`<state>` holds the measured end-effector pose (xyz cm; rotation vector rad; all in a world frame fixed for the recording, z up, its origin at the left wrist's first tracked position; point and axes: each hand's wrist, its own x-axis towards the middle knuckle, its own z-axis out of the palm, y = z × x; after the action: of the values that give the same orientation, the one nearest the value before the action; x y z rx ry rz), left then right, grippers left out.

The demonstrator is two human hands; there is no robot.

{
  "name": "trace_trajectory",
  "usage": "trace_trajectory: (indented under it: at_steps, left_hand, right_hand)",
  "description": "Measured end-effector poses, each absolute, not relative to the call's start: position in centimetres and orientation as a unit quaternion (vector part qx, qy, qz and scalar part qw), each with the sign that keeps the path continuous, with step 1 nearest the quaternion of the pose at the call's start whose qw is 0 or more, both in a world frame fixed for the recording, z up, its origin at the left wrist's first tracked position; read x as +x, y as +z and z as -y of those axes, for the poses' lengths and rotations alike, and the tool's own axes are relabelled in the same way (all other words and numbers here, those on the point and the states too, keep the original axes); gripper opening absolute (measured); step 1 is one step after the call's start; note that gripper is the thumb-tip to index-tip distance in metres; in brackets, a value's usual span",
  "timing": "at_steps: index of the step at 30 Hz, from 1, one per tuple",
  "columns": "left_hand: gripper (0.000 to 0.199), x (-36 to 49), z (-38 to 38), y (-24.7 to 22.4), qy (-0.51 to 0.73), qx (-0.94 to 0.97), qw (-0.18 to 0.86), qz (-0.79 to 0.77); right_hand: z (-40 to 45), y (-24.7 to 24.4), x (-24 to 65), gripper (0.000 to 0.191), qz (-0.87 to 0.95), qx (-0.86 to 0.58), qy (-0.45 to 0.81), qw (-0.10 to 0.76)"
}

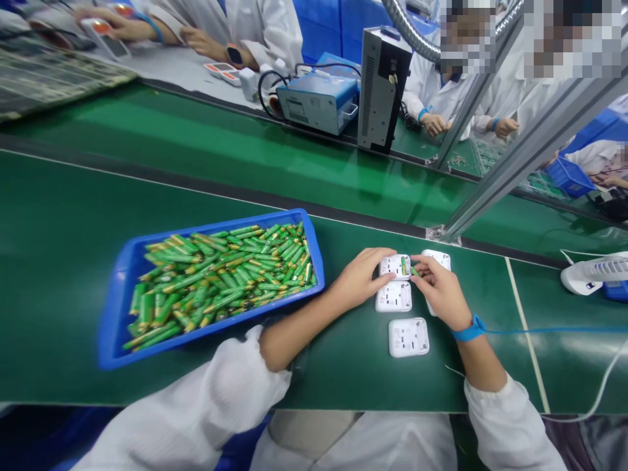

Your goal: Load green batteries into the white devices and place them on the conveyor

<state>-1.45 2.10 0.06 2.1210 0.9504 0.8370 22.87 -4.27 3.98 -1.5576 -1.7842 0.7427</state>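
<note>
My left hand grips the left side of a small white plastic device, its thumb along the near edge and its fingers at the far edge. One green battery sits in the device's open compartment. At the device's right side, my right hand pinches another green battery between thumb and fingers. Nearer to me lie a second white device and a third, both back side up. More white housings are partly hidden by my right hand.
A blue tray heaped with green batteries stands to the left. A metal post rises behind my right hand. A blue cord runs right from my wristband. Across the line are a blue instrument box and co-workers' hands.
</note>
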Motion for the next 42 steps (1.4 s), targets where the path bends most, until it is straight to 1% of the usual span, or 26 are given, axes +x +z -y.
trace_trajectory:
  at_steps: [3,5,9,12,14,17,19,23,27,30,35,37,39,42]
  left_hand:
    - [0.044,-1.5,-2.1,0.1,0.32,0.812,0.33,-0.361]
    - [0.044,-1.5,-2.1,0.1,0.32,0.81,0.331,-0.362]
    - [0.045,-1.5,-2.1,0.0,0.319,0.808,0.333,-0.366]
    - [0.047,-1.5,-2.0,0.0,0.32,0.809,0.336,-0.361]
    - [0.047,-1.4,-2.0,0.0,0.322,0.809,0.341,-0.353]
    - [0.046,-1.3,-2.0,0.1,0.326,0.807,0.348,-0.348]
    - [0.046,-1.3,-2.0,0.1,0.328,0.806,0.352,-0.346]
    - [0.045,-1.1,-2.1,0.1,0.325,0.806,0.354,-0.345]
    - [0.045,-1.0,-2.2,0.1,0.32,0.804,0.356,-0.353]
    - [0.047,-0.9,-2.1,0.1,0.316,0.801,0.357,-0.361]
    - [0.051,-0.9,-2.1,0.0,0.314,0.798,0.356,-0.37]
    - [0.05,-0.9,-2.1,-0.1,0.314,0.799,0.354,-0.37]
    - [0.05,-1.0,-2.1,-0.1,0.313,0.8,0.353,-0.37]
    - [0.05,-1.1,-2.1,0.0,0.318,0.804,0.348,-0.362]
  right_hand:
    - [4.2,4.1,23.1,0.027,0.668,-0.596,0.297,0.332]
    - [4.2,4.4,23.1,0.024,0.683,-0.589,0.279,0.331]
    - [4.2,5.0,23.2,0.03,0.701,-0.59,0.234,0.326]
    - [4.2,5.2,23.6,0.032,0.686,-0.604,0.232,0.334]
    - [4.2,5.3,23.9,0.029,0.668,-0.615,0.251,0.335]
    - [4.0,5.3,24.1,0.022,0.668,-0.621,0.265,0.313]
    - [3.7,5.3,24.0,0.022,0.684,-0.614,0.246,0.308]
    - [2.8,5.1,23.0,0.024,0.684,-0.613,0.218,0.329]
    - [2.2,4.8,22.2,0.021,0.677,-0.623,0.21,0.33]
    - [2.2,4.7,22.2,0.026,0.721,-0.605,0.172,0.29]
    - [3.5,4.2,22.4,0.049,0.783,-0.57,0.144,0.204]
    - [4.1,3.8,22.2,0.056,0.793,-0.557,0.147,0.197]
    - [4.6,3.5,22.1,0.058,0.795,-0.549,0.154,0.204]
    - [4.7,3.5,22.2,0.053,0.782,-0.551,0.175,0.232]
